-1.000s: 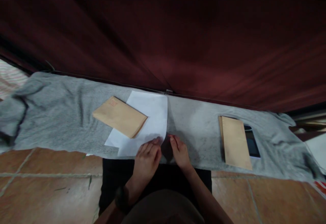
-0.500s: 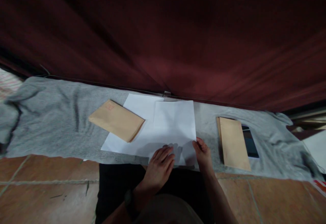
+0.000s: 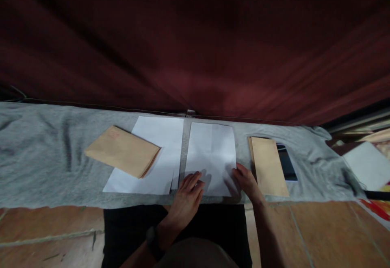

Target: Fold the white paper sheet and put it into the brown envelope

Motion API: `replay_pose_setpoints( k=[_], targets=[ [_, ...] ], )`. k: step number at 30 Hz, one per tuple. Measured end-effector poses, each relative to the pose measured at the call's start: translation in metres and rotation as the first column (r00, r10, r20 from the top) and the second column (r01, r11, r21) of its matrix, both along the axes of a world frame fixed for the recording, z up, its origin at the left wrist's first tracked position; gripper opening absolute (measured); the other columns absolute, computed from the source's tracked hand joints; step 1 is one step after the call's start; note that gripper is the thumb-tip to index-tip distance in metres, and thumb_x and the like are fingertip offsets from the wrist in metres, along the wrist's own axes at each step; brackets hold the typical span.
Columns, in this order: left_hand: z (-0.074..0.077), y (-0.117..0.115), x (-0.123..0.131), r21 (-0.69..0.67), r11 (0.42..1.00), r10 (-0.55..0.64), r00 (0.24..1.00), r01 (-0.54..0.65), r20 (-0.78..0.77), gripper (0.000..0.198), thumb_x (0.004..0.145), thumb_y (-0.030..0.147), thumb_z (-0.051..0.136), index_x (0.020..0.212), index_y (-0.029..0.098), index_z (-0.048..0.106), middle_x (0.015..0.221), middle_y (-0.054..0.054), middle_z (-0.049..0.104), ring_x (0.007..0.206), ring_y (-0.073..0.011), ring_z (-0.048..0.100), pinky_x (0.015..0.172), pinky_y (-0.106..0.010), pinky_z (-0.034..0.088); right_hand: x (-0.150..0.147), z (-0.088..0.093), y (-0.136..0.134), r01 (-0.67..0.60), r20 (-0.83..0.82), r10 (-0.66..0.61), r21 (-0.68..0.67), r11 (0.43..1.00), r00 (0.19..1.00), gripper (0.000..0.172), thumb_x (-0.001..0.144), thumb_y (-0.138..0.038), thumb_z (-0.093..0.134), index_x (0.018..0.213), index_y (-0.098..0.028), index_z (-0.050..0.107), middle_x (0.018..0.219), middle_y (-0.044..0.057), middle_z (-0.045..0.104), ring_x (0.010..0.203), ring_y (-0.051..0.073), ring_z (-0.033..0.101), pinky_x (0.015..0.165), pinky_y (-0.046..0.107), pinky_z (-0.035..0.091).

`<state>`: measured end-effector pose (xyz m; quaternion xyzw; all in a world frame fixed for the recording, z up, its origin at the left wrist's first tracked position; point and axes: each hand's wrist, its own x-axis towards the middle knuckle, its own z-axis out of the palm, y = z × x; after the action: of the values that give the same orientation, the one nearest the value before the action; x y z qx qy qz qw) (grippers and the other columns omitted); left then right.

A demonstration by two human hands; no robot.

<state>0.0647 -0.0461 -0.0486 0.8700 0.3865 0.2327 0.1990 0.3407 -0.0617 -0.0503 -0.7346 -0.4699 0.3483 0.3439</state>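
Note:
A creased white sheet of paper (image 3: pixel 211 150) lies in front of me on the grey cloth. My left hand (image 3: pixel 186 197) rests over its near left part, fingers stretched out and holding nothing. At the lower right edge, my right hand (image 3: pixel 247 183) pinches the sheet between thumb and fingers; the fingertips are partly hidden. To the left, more white paper (image 3: pixel 164 154) lies separated from this sheet by a narrow strip of cloth. A stack of brown envelopes (image 3: pixel 123 150) covers part of that paper, tilted, with a faint red stamp on top.
Right of my right hand, a second stack of brown envelopes (image 3: pixel 268 166) partly covers a dark phone-like device (image 3: pixel 286 164). The grey cloth (image 3: pixel 45 158) spreads over a narrow surface against a dark red curtain (image 3: pixel 195 56). Tiled floor (image 3: pixel 329 227) shows below.
The creased sheet has shifted right, off the other white paper, opening a gap between them. Both hands stay on it. The whole view has turned slightly.

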Motion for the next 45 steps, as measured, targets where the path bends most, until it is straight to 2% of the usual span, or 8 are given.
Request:
replay_pose_setpoints(
  k=[9, 13, 20, 23, 28, 32, 38, 45],
  targets=[
    [-0.008, -0.005, -0.001, 0.039, 0.999, -0.029, 0.999, 0.030, -0.014, 0.024, 0.097, 0.016, 0.050, 0.113, 0.024, 0.066, 0.141, -0.007, 0.061, 0.128, -0.0245, 0.059, 0.105, -0.046, 0.055, 0.019, -0.003, -0.002, -0.158, -0.080, 0.149, -0.128, 0.979, 0.986, 0.031, 0.084, -0.044, 0.050, 0.083, -0.020, 0.069, 0.082, 0.004, 0.071, 0.081, 0.022, 0.064, 0.074, 0.031, 0.050],
    [-0.006, 0.000, -0.003, -0.012, 0.997, 0.079, 0.997, -0.079, 0.022, 0.027, 0.099, 0.020, 0.050, 0.122, 0.025, 0.063, 0.146, -0.008, 0.056, 0.132, -0.0251, 0.056, 0.107, -0.046, 0.054, 0.023, -0.004, -0.007, -0.166, -0.142, 0.151, -0.101, 0.981, 0.978, 0.033, 0.088, -0.044, 0.049, 0.092, -0.019, 0.069, 0.093, 0.005, 0.073, 0.088, 0.022, 0.065, 0.078, 0.031, 0.051],
    [-0.004, 0.022, -0.005, -0.191, 0.946, 0.293, 0.945, -0.263, 0.146, 0.035, 0.096, 0.022, 0.053, 0.131, 0.026, 0.056, 0.143, -0.010, 0.055, 0.128, -0.0249, 0.060, 0.105, -0.045, 0.055, 0.013, -0.004, -0.005, -0.038, 0.162, 0.050, -0.078, 0.996, 0.986, 0.033, 0.089, -0.044, 0.046, 0.085, -0.020, 0.069, 0.078, 0.006, 0.072, 0.073, 0.022, 0.065, 0.068, 0.031, 0.048],
    [-0.010, 0.027, -0.001, -0.246, 0.926, 0.327, 0.934, -0.286, 0.145, 0.039, 0.092, 0.019, 0.056, 0.130, 0.026, 0.058, 0.139, -0.011, 0.056, 0.115, -0.0235, 0.067, 0.096, -0.042, 0.060, 0.006, -0.006, -0.003, 0.045, 0.256, -0.030, -0.051, 0.998, 0.966, 0.030, 0.089, -0.041, 0.046, 0.087, -0.021, 0.068, 0.078, 0.007, 0.071, 0.073, 0.023, 0.064, 0.069, 0.031, 0.046],
    [-0.022, 0.028, 0.006, -0.148, 0.932, 0.352, 0.925, -0.331, 0.144, 0.041, 0.087, 0.011, 0.055, 0.125, 0.025, 0.062, 0.136, -0.010, 0.057, 0.122, -0.0262, 0.062, 0.101, -0.047, 0.057, -0.012, -0.012, -0.008, 0.146, 0.422, -0.137, 0.012, 0.989, 0.896, 0.033, 0.093, -0.039, 0.044, 0.105, -0.021, 0.069, 0.082, 0.007, 0.073, 0.073, 0.024, 0.067, 0.066, 0.030, 0.045],
    [-0.028, 0.032, 0.011, -0.106, 0.948, 0.315, 0.937, -0.301, 0.153, 0.042, 0.089, 0.007, 0.051, 0.125, 0.024, 0.062, 0.141, -0.011, 0.054, 0.125, -0.0254, 0.061, 0.106, -0.048, 0.055, -0.020, -0.012, -0.012, 0.174, 0.480, -0.161, 0.019, 0.985, 0.862, 0.037, 0.096, -0.039, 0.043, 0.114, -0.019, 0.069, 0.083, 0.009, 0.074, 0.070, 0.024, 0.067, 0.063, 0.030, 0.043],
    [-0.025, 0.040, 0.018, -0.103, 0.961, 0.275, 0.937, -0.258, 0.216, 0.042, 0.092, 0.005, 0.048, 0.127, 0.023, 0.059, 0.147, -0.011, 0.050, 0.124, -0.0218, 0.063, 0.105, -0.045, 0.056, -0.019, -0.005, -0.010, 0.239, 0.328, -0.233, 0.021, 0.971, 0.916, 0.038, 0.094, -0.043, 0.044, 0.107, -0.019, 0.070, 0.085, 0.008, 0.074, 0.076, 0.024, 0.068, 0.067, 0.031, 0.047],
    [-0.009, 0.038, 0.021, -0.109, 0.972, 0.227, 0.954, -0.209, 0.193, 0.038, 0.096, 0.015, 0.051, 0.133, 0.026, 0.057, 0.151, -0.011, 0.046, 0.138, -0.0259, 0.051, 0.108, -0.047, 0.053, -0.020, -0.004, -0.010, 0.290, 0.193, -0.295, 0.054, 0.956, 0.936, 0.040, 0.091, -0.048, 0.046, 0.099, -0.018, 0.071, 0.083, 0.009, 0.075, 0.077, 0.025, 0.069, 0.068, 0.031, 0.049]
  ],
)
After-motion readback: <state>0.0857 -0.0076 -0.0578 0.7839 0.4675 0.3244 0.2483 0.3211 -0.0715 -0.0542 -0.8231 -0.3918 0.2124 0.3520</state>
